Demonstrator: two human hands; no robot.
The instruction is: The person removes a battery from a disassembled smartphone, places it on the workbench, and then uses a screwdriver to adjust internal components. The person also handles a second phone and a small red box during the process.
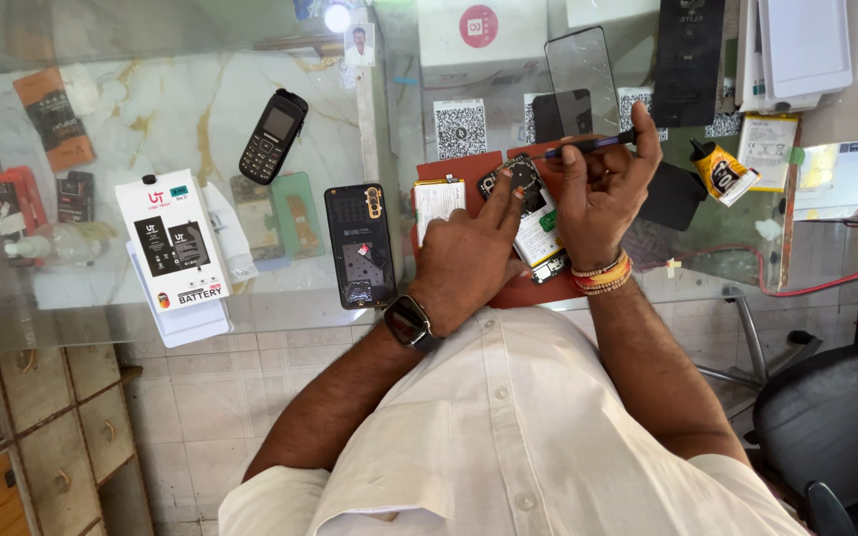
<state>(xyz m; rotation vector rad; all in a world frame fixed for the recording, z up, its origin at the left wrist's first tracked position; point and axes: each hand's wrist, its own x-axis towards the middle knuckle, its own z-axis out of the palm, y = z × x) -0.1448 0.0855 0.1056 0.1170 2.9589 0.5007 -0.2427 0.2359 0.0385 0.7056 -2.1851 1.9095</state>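
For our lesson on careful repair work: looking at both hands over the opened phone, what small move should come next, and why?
Probably lower the screwdriver tip onto the opened phone. The right hand holds it level above the board, while the left hand fingers press the phone down.

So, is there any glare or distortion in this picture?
Head view: a bright lamp reflection glares on the glass counter; wide-angle lens bends the edges; the hands, left hand and right hand, and opened phone stay sharp.
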